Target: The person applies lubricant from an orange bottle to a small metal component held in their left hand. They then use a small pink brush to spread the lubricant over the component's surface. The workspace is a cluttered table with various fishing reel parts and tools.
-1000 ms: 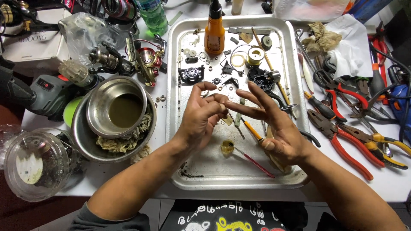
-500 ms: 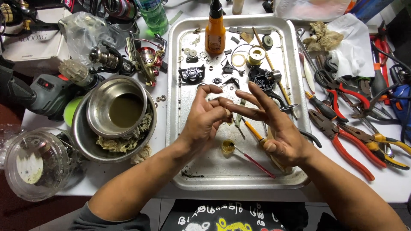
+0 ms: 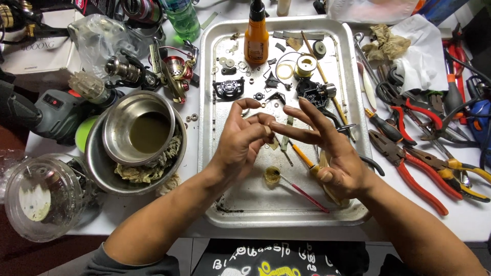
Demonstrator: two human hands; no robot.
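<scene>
Left hand point(image 3: 240, 140) grip pinched on small part, too tiny to identify. Right hand point(image 3: 332, 153) open, fingers spread, touching left fingertips above metal tray point(image 3: 286, 207).

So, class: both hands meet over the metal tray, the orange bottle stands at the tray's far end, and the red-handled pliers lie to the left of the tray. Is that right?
Not quite. In the head view the red-handled pliers lie right of the metal tray, not left. The left hand and right hand do meet over it, with the orange bottle at its far end.
</scene>
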